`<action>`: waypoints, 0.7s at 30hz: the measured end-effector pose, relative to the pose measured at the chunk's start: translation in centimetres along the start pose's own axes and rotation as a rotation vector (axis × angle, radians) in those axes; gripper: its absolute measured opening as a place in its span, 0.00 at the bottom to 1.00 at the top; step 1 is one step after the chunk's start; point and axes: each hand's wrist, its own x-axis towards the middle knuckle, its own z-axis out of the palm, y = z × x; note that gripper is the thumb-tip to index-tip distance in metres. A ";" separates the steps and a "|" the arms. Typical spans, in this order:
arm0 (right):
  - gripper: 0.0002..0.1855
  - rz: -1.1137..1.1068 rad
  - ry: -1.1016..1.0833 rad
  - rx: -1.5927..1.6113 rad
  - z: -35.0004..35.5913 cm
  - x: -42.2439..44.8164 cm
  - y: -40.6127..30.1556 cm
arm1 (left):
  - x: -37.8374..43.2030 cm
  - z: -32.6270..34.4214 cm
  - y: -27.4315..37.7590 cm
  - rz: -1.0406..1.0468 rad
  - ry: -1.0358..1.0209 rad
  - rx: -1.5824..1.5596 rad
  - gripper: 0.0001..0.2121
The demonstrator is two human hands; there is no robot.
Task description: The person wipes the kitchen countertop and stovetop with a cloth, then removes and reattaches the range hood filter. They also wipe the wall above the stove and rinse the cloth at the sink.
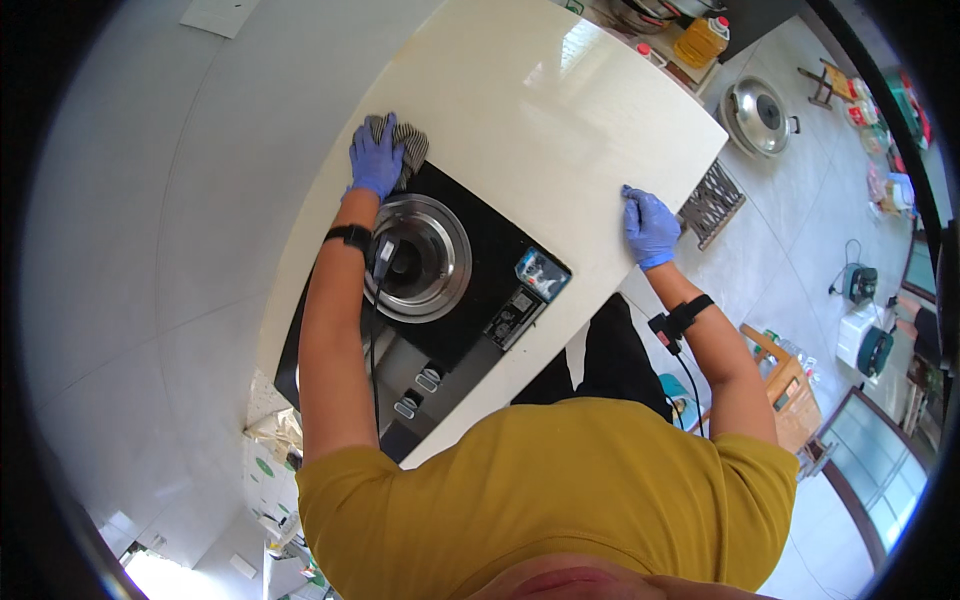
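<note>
My left hand point(377, 159), in a blue-violet disposable glove, presses a black-and-white striped cloth point(411, 142) onto the pale countertop point(525, 142). The cloth lies bunched at the far corner of a black glass gas cooktop point(487, 225). Below that wrist, my forearm passes over the cooktop's round metal burner point(450, 277) and partly covers it. My right hand point(651, 227), gloved alike, rests at the counter's near right edge with its fingers curled; I see nothing in it. Two control knobs point(429, 379) and stickers point(543, 274) are on the cooktop's near side.
A tiled wall point(217, 187) runs along the counter's left side. Beyond the right edge are a dark slatted rack point(712, 202), a lidded metal pan point(757, 112) and an oil jug point(701, 43). A wooden chair point(799, 405) stands behind my right arm. Cables hang from both wristbands.
</note>
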 end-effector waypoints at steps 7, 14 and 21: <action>0.08 -0.083 -0.031 0.021 0.7 -0.5 1.6 | -0.9 -0.8 8.3 -0.281 -0.083 0.090 0.26; 0.08 -0.195 -0.099 0.159 0.4 -0.4 2.1 | -8.5 -1.0 20.7 -0.394 -0.004 0.075 0.28; 0.09 -0.136 -0.480 0.413 -1.3 0.8 5.3 | -17.2 -3.4 27.9 -0.439 0.085 -0.101 0.28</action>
